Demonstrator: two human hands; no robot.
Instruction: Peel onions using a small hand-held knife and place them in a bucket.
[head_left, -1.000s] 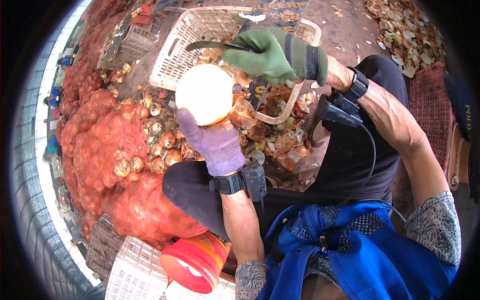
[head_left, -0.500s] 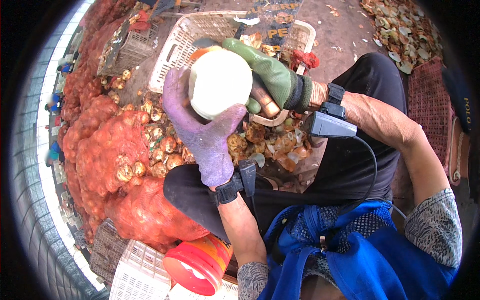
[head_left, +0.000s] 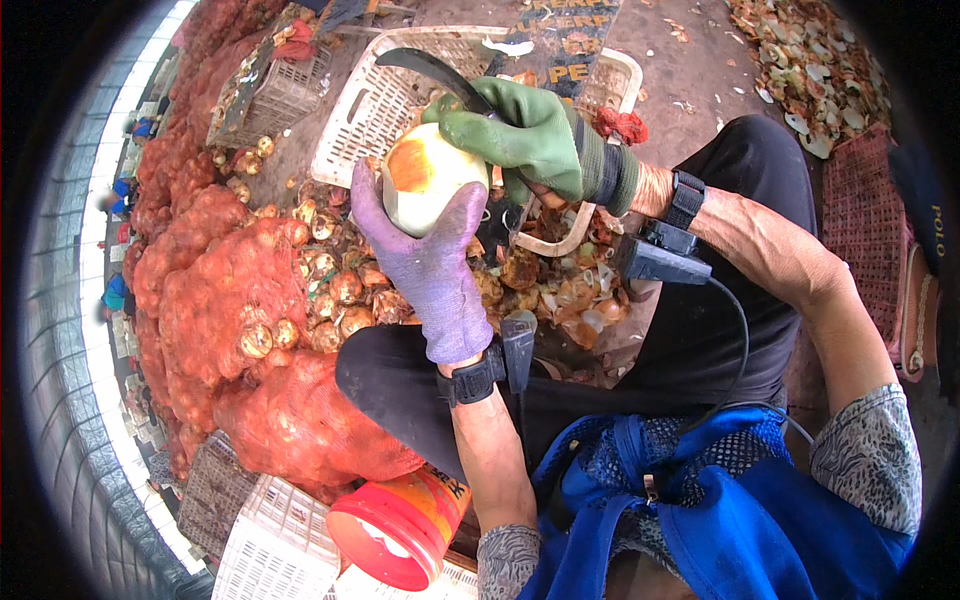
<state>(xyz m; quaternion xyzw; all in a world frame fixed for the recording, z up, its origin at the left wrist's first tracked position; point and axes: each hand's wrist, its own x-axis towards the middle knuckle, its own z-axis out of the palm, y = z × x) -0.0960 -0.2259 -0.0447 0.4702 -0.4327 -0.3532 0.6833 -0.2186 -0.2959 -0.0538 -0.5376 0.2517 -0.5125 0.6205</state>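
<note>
Left hand (head_left: 435, 275) in purple knit glove gripping large pale peeled onion (head_left: 428, 178) from below, fingers wrapping its sides. Right hand (head_left: 525, 140) in green rubber-coated glove pressing against onion's top, clutching curved dark-bladed knife (head_left: 432, 72), blade arcing up and left beyond onion. Black wrist straps with small devices sitting on both forearms. White plastic lattice basket (head_left: 375, 110) lying behind hands. Bulging red mesh sacks of onions (head_left: 225, 300) piling at left; loose onion skins (head_left: 560, 290) littering ground beneath. Red plastic jar (head_left: 395, 525) lying by left elbow.
</note>
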